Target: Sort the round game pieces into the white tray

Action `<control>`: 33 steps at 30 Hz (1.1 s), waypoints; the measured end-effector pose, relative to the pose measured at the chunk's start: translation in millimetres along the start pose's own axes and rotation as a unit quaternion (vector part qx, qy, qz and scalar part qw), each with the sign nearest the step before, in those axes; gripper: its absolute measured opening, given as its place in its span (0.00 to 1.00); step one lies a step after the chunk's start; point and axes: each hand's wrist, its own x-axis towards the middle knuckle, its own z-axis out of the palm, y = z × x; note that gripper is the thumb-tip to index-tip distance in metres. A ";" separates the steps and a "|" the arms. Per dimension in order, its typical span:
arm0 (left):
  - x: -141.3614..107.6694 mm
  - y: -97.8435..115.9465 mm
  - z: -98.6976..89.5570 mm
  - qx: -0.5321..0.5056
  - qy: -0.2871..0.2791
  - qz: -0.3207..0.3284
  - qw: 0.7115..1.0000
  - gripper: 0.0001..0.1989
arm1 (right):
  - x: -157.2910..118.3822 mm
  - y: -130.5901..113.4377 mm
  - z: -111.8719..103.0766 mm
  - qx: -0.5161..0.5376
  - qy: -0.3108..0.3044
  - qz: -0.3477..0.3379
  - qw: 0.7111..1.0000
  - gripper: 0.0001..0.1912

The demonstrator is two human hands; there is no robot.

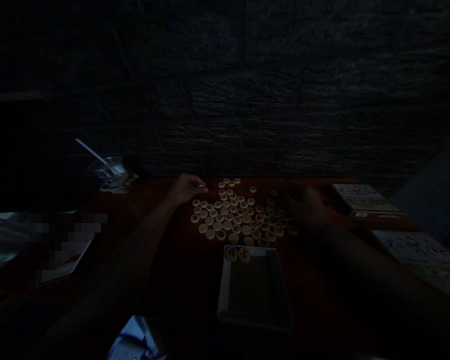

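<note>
Many round Chinese chess pieces lie spread over the dark wooden table, some with red or black characters up, others blank side up. At the pile's far left, my left hand is closed, a pale Chinese chess piece pinched between thumb and fingers. My right hand reaches over the right edge of the pile, its fingers too dark to make out. Nearer to me sits a shallow white-rimmed box; two pieces, a black-marked one and a red-marked one, rest side by side in its far left corner.
A clear plastic cup with a straw stands at the back left. Two printed flat boxes lie on the right. Papers are at the left, and a shiny object at the near edge. A stone wall rises behind the table.
</note>
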 end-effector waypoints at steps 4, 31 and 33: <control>-9.8 25.7 21.8 -0.100 0.000 0.025 0.995 0.17 | -1.7 -3.0 1.7 0.035 0.018 -0.015 0.999 0.14; -77.5 85.0 110.5 -0.310 -0.112 0.024 0.944 0.10 | -29.9 -46.1 18.3 0.301 -0.065 0.003 0.951 0.19; -79.5 84.5 110.2 -0.325 -0.113 0.026 0.938 0.11 | -31.4 -47.0 19.1 0.319 -0.072 0.007 0.945 0.19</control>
